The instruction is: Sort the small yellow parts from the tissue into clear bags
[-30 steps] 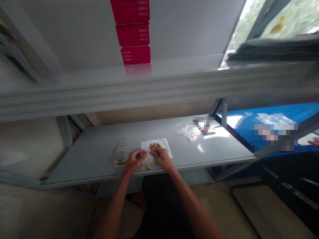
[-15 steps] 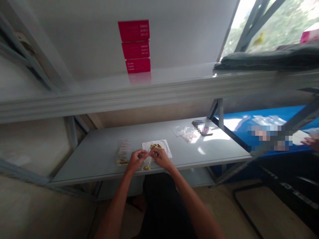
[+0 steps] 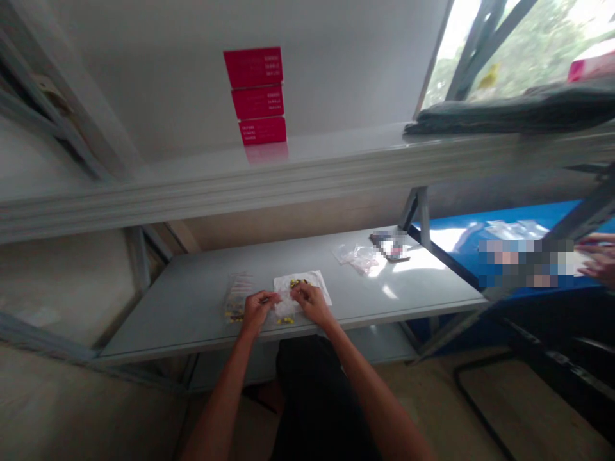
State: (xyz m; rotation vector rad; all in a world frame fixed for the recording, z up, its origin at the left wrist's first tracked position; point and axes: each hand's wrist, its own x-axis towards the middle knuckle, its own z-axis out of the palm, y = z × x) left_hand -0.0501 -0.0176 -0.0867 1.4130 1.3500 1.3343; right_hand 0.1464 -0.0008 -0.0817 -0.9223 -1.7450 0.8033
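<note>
Lying nearest, a dark-clothed leg [image 3: 310, 384], below the near edge of a grey counter [image 3: 182, 288]. At that edge, one clear bag [image 3: 284, 310], between the two hands, with small yellow pieces at its near end.

Left hand [image 3: 257, 311]: fingers curled and drawn together at the bag's left side; whether the grip has hold of the film, cannot tell. Right hand [image 3: 312, 303]: thumb and fingers bent toward the bag, over a white sheet [image 3: 318, 282]; state of the grip likewise too small to tell.

On the white sheet, just beyond the right hand's fingers: one pile of yellow and dark pieces [image 3: 298, 282]. Left of the left hand: a group of overlapping clear bags [image 3: 237, 298], yellow and dark contents at the near end.

Farther right on the counter: crumpled clear plastic [image 3: 360, 257]. Beyond, at right: a blue surface [image 3: 449, 240], with a co-worker's hand [image 3: 600, 266] over it, blurred.

Above: a shelf [image 3: 346, 144] bearing three stacked red boxes [image 3: 259, 99] and, to the right, dark folded cloth [image 3: 509, 112].
</note>
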